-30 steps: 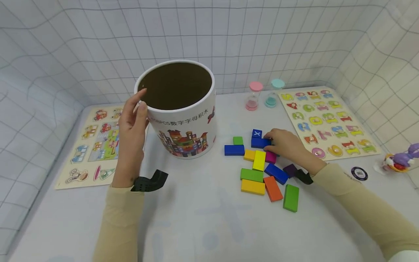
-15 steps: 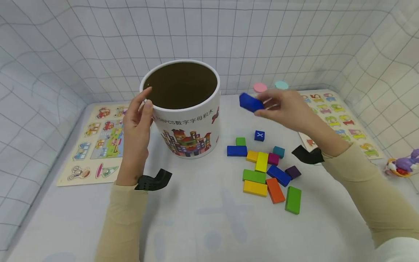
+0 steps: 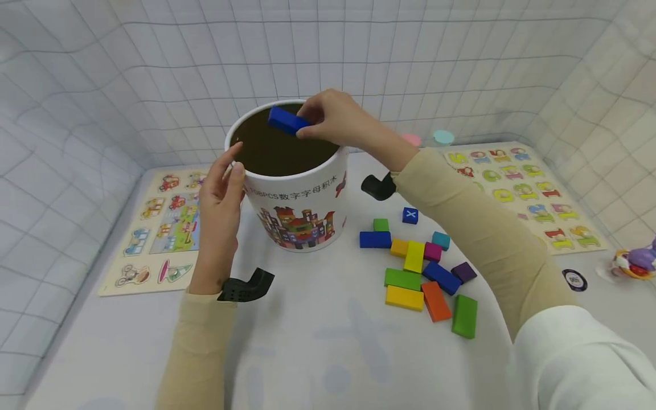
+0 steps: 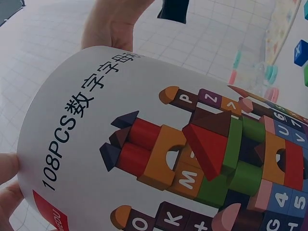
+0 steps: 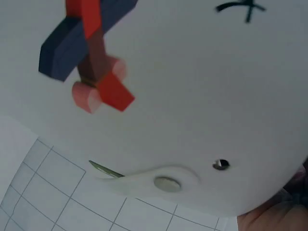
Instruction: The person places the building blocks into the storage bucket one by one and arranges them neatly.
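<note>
A big white bucket (image 3: pixel 307 185) with printed toy buildings and "108PCS" stands upright on the table. My left hand (image 3: pixel 219 196) holds its left rim, index finger over the edge and thumb outside. Over the bucket's mouth, my right hand (image 3: pixel 338 118) pinches one end of a long blue block (image 3: pixel 284 120) between thumb and fingers. The printed bucket wall (image 4: pixel 86 149) fills the left wrist view, with fingertips (image 4: pixel 8 166) at its left edge. The right wrist view shows the outer wall (image 5: pixel 192 96) and part of my hand (image 5: pixel 274 216); the blue block is hidden there.
Several coloured blocks lie right of the bucket, among them a yellow block (image 3: pixel 414 257), an orange block (image 3: pixel 436 302) and a blue X cube (image 3: pixel 410 215). Puzzle boards lie left (image 3: pixel 135 245) and right (image 3: pixel 558 210). A teal-topped sand timer (image 3: pixel 443 137) stands behind.
My right hand has picked up the blue block from beside the X cube, raised it and carried it left over the bucket's mouth. The left hand stays at the rim.
</note>
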{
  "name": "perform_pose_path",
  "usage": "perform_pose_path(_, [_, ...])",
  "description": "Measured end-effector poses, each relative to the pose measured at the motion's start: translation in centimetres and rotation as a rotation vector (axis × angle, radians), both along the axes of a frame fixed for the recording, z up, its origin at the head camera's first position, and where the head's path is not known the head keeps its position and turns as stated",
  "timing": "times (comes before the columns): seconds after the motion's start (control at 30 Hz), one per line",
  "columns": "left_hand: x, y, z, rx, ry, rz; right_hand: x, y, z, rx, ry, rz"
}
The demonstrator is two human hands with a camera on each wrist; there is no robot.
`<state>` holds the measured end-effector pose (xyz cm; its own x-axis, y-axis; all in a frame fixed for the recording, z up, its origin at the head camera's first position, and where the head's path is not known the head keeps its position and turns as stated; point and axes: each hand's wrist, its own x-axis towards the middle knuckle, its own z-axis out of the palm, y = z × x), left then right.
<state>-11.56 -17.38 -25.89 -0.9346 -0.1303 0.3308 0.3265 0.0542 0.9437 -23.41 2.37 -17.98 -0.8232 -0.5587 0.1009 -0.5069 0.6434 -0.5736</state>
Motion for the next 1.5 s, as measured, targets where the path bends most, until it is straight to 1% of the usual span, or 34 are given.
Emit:
perform_pose_path(0.1, [0.0, 0.1, 0.1, -0.018, 0.013, 0.007, -0.4, -0.6, 0.0, 0.076, 0.040, -0.008])
perform_pose_path(0.2, [-0.2, 0.1, 0.2, -0.019, 0.024, 0.008, -0.4, -1.0, 0.2, 0.137, 0.052, -0.035])
perform_pose_path(0.27, [-0.3, 0.1, 0.3, -0.018, 0.020, 0.009, -0.3, -1.1, 0.3, 0.158, 0.059, -0.056])
perform_pose_path(0.33, [-0.5, 0.1, 0.3, -0.015, 0.017, 0.004, -0.3, -1.1, 0.1, 0.148, 0.073, -0.070])
perform_pose_path(0.4, [-0.6, 0.1, 0.2, -0.015, 0.016, 0.001, -0.2, -0.9, -0.3, 0.098, 0.089, -0.074])
perform_pose_path(0.43, [-0.7, 0.1, 0.1, -0.014, 0.016, 0.000, -0.2, -0.6, -0.6, 0.054, 0.097, -0.071])
perform_pose_path(0.5, [-0.8, 0.1, 0.0, -0.013, 0.017, -0.005, 0.3, 0.2, -1.1, -0.071, 0.085, -0.059])
perform_pose_path(0.57, [-0.8, 0.2, -0.1, -0.015, 0.019, -0.004, 1.4, 1.6, -1.6, -0.228, 0.056, -0.036])
perform_pose_path(0.63, [-0.9, 0.2, -0.1, -0.019, 0.023, -0.004, 3.4, 3.4, -1.7, -0.358, 0.023, -0.021])
perform_pose_path(0.67, [-0.9, 0.2, -0.1, -0.018, 0.027, -0.004, 4.6, 4.5, -1.7, -0.403, 0.008, -0.021])
perform_pose_path(0.73, [-1.0, 0.2, 0.0, -0.015, 0.033, -0.005, 7.0, 6.9, -2.0, -0.452, -0.015, -0.040])
perform_pose_path(0.77, [-1.0, 0.2, 0.1, -0.015, 0.036, -0.003, 8.2, 8.3, -2.4, -0.455, -0.026, -0.058])
perform_pose_path(0.83, [-0.9, 0.0, 0.3, 0.001, 0.040, -0.007, 10.0, 11.0, -3.8, -0.444, -0.048, -0.102])
perform_pose_path(0.97, [-0.6, -0.3, 0.5, 0.022, 0.051, -0.002, 12.8, 16.1, -8.1, -0.360, -0.104, -0.201])
perform_pose_path(1.03, [-0.4, -0.4, 0.7, 0.035, 0.057, -0.004, 13.9, 18.1, -10.3, -0.302, -0.143, -0.243])
perform_pose_path(1.13, [0.0, -0.4, 1.0, 0.047, 0.051, -0.011, 15.2, 20.1, -13.2, -0.215, -0.209, -0.266])
perform_pose_path(1.23, [0.5, -0.3, 1.4, 0.028, 0.029, -0.004, 16.3, 21.0, -15.6, -0.143, -0.275, -0.258])
perform_pose_path(1.3, [0.8, -0.2, 1.6, 0.027, 0.022, -0.009, 16.8, 21.0, -16.6, -0.101, -0.282, -0.260])
perform_pose_path(1.37, [0.9, -0.1, 1.8, 0.031, 0.025, -0.016, 17.1, 20.7, -17.1, -0.050, -0.256, -0.262])
perform_pose_path(1.5, [1.2, 0.1, 2.0, 0.029, 0.019, -0.022, 17.2, 19.1, -17.4, 0.084, -0.130, -0.240])
